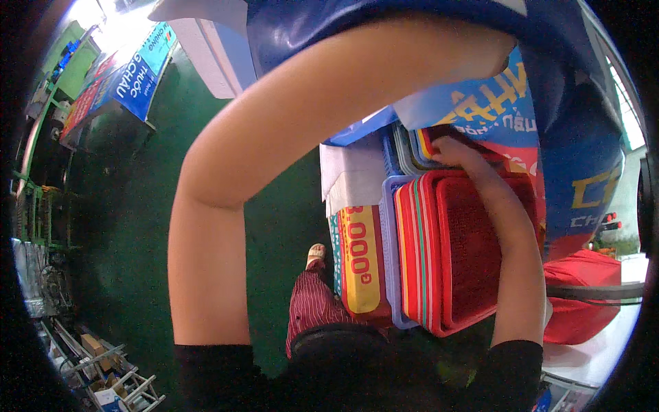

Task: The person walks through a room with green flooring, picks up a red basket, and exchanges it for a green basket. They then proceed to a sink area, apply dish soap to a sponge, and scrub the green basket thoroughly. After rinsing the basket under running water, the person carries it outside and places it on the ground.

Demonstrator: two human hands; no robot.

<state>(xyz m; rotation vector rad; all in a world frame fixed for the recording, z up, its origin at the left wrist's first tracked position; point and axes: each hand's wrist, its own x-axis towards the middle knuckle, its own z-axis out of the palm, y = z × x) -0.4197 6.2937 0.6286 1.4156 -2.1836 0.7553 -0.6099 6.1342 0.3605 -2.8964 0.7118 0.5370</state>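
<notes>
The right hand (458, 152) rests its fingers curled on the top edge of the stack of red and lilac plastic mesh baskets (446, 254), whose long axis runs down along that forearm, while the left hand is hidden above, its grip untellable, beside a white foam box (353, 172)
</notes>
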